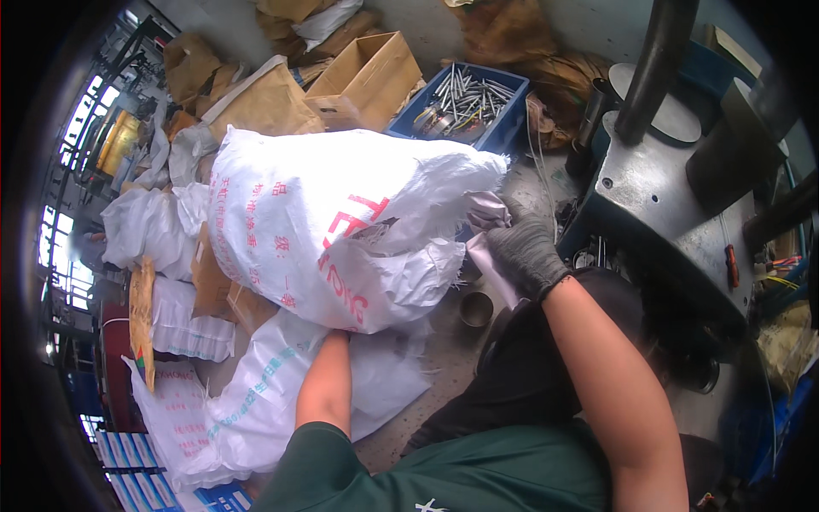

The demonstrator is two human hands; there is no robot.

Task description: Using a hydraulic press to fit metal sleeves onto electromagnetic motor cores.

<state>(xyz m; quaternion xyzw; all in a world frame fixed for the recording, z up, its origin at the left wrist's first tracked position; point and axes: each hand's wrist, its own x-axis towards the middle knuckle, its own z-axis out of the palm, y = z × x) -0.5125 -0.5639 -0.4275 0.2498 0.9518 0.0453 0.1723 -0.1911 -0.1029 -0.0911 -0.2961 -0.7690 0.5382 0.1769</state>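
A large white woven sack [299,200] with red print bulges up in the middle, its right end torn and frayed. My left forearm reaches under the sack's near edge, and the sack hides my left hand. On the right, my right hand [529,252] wears a dark grey glove. Its fingers are closed round a crumpled pale pinkish-grey sheet [490,210] beside the frayed end; whether it is cloth or plastic I cannot tell. A second white woven sack [256,397] lies flat below, partly under the first.
Behind the sack stand a blue bin [512,85] of metal rods and an open cardboard box [367,77]. At right is a grey metal machine base [648,183] with posts. A small metal cup [476,309] sits on the floor. White bags [145,230] are heaped at left.
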